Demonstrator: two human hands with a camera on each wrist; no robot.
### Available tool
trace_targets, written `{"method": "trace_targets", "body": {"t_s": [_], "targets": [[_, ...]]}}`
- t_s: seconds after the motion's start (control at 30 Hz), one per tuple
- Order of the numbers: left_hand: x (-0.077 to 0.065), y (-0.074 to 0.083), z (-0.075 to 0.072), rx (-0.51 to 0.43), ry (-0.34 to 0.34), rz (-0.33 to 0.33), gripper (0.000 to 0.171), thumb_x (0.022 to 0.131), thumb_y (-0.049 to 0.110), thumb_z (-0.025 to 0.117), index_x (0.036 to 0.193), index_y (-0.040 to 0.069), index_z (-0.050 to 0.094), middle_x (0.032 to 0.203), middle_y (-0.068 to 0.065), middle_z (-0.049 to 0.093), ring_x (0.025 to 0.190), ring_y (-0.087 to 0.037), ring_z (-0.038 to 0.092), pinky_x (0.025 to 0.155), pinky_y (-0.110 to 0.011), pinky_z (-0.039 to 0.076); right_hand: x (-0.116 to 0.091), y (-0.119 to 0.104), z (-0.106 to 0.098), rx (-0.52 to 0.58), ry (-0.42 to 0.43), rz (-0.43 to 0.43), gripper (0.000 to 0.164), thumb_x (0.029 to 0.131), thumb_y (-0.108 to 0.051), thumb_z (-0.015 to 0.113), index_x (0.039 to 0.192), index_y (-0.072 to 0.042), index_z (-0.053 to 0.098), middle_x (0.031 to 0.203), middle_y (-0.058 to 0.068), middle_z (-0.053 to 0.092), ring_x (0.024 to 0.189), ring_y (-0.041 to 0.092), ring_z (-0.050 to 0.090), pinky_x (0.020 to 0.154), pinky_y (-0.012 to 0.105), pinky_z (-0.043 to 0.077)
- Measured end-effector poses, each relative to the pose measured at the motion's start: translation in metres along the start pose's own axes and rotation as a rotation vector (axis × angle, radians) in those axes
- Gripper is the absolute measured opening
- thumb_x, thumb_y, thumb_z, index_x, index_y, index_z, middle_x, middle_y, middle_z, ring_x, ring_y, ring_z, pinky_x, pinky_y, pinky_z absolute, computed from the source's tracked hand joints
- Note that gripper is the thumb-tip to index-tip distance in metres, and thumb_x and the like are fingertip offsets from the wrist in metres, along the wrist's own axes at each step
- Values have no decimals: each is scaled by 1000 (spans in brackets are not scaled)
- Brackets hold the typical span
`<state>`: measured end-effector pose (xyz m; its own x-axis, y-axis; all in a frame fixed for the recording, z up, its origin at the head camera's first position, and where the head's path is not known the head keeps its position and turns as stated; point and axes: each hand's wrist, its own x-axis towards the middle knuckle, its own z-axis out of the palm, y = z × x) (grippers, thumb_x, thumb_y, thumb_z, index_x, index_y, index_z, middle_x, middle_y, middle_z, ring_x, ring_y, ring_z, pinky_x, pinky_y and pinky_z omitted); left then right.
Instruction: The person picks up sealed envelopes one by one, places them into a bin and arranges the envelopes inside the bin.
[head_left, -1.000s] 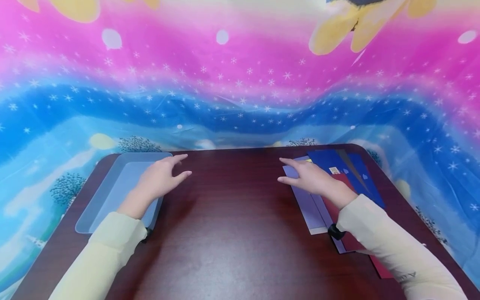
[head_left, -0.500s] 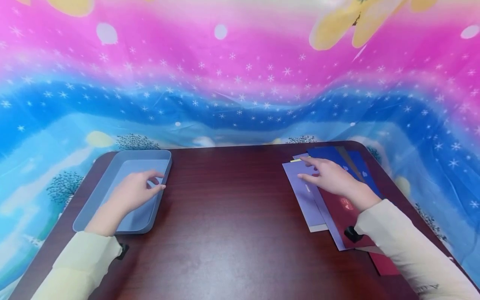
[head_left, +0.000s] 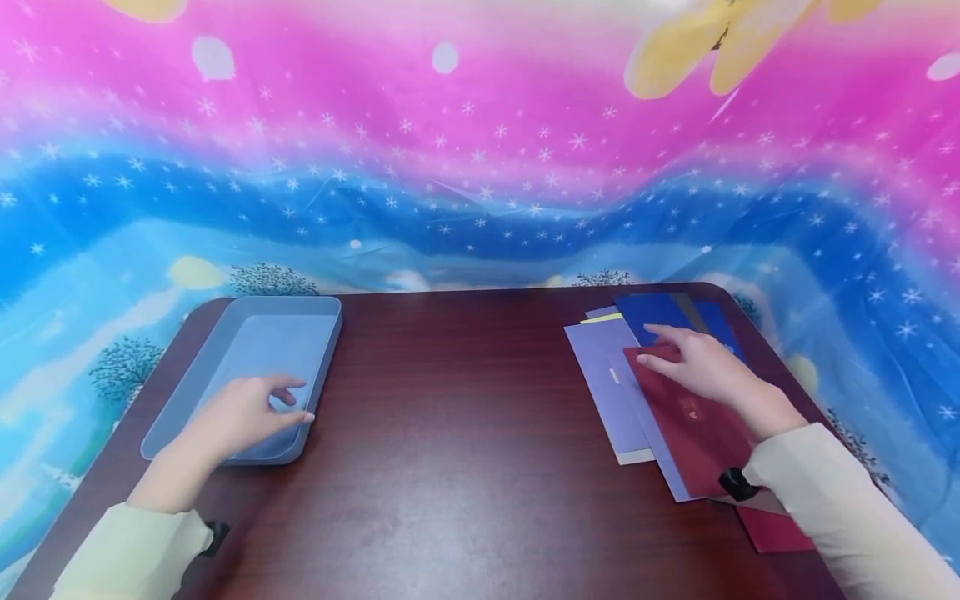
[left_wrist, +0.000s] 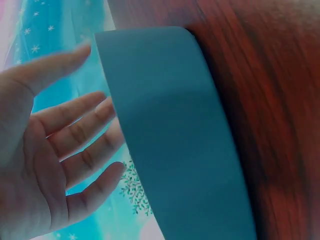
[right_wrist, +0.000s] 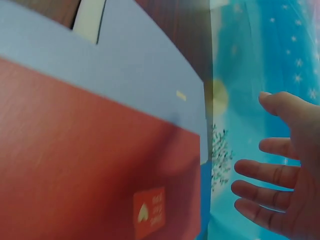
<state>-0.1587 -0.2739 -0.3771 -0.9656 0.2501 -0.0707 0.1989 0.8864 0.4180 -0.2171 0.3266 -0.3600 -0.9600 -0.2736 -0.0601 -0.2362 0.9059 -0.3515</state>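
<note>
My left hand (head_left: 236, 417) hovers over the near part of a grey-blue rectangular tray (head_left: 288, 342), fingers loosely bent and holding nothing. In the left wrist view the hand's spread fingers (left_wrist: 82, 132) show beside the tray's outer wall (left_wrist: 170, 125). On the right, my right hand (head_left: 705, 367) is above a dark red envelope or card (head_left: 686, 433) with a small heart print. Its fingers are relaxed, with nothing between them. The red piece overlaps purple ones (head_left: 607, 392), and blue ones (head_left: 645, 317) lie behind. The right wrist view shows the red face (right_wrist: 90, 150) apart from the fingertips (right_wrist: 245, 167).
A dark brown wooden table (head_left: 450, 417) carries everything, its middle lying between tray and stack. Another red piece (head_left: 776, 529) sticks out at the stack's near end. A patterned pink and blue cloth (head_left: 450, 192) hangs behind the table and along both sides.
Both hands have drawn back toward the person and outward, the left over the tray and the right over the red piece. The tray and stack stay in place.
</note>
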Motion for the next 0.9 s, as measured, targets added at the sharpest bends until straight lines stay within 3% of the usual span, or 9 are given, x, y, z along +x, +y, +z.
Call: {"method": "trace_targets", "body": {"t_s": [0.2, 0.43, 0.7, 0.9], "targets": [[-12, -5, -2, 8, -84, -3, 55, 82, 43, 85, 117, 2, 73, 97, -3, 73, 83, -22, 69, 73, -49, 56, -9, 15, 1, 6, 3, 32, 72, 100, -38, 67, 153, 4, 41, 145, 35, 48, 131, 56, 45, 100, 69, 41], [-17, -7, 1, -40, -179, 0, 63, 77, 42, 89, 122, 2, 71, 97, 2, 72, 86, -20, 66, 74, -45, 54, -13, 32, 1, 3, -8, 67, 74, 100, -40, 67, 153, 4, 41, 143, 37, 49, 133, 59, 39, 97, 71, 42], [-20, -11, 4, -114, -201, 43, 61, 79, 24, 89, 127, -6, 66, 96, 0, 73, 75, -11, 65, 69, -37, 54, -16, 47, 1, -6, -56, 106, 80, 94, -37, 75, 148, 12, 42, 137, 39, 51, 128, 61, 41, 93, 69, 46], [-20, -11, 6, -113, -194, 51, 59, 80, 23, 88, 127, -7, 66, 93, 4, 74, 81, -16, 68, 71, -40, 54, -21, 57, 2, -50, -140, 204, 101, 88, -47, 79, 147, 20, 32, 140, 52, 32, 129, 70, 27, 93, 74, 42]]}}
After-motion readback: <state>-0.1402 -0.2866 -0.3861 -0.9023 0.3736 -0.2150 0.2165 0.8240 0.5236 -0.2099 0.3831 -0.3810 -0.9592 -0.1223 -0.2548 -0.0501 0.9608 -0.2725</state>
